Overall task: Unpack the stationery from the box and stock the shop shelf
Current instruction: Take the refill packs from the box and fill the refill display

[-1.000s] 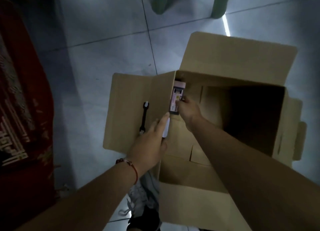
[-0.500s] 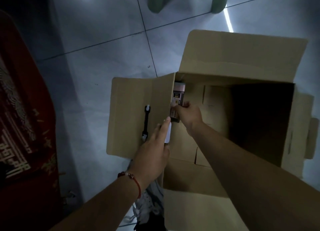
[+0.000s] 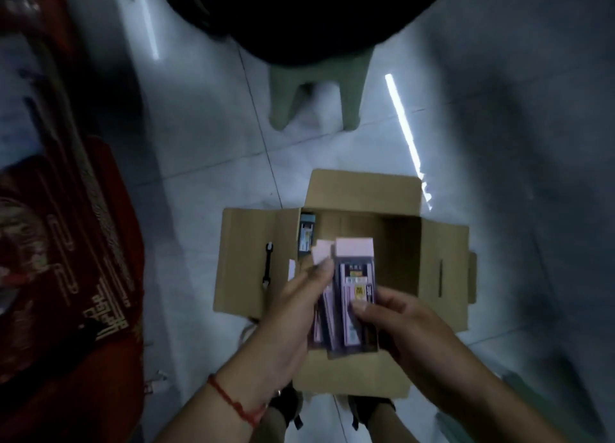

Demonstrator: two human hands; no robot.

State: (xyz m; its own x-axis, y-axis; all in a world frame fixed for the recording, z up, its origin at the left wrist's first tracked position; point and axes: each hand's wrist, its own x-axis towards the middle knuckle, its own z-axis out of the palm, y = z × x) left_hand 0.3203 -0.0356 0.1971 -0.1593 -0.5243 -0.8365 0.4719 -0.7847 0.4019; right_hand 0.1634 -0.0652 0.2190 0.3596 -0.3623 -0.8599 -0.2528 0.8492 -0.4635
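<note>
Cardboard box [image 3: 442, 269]: open on the tiled floor [image 3: 206, 143], flaps spread. One stationery pack [image 3: 306, 236] stands in its far-left corner. Black tool [image 3: 267, 266] lies on the left flap.

Pink stationery packs [image 3: 354, 296] (a fanned handful, print blurred): held above the box. Left hand [image 3: 293, 313] grip curled round their left side; right hand [image 3: 399, 323] grip pinches the front pack, thumb on its face.

Green stool [image 3: 316, 86]: beyond the box.
</note>
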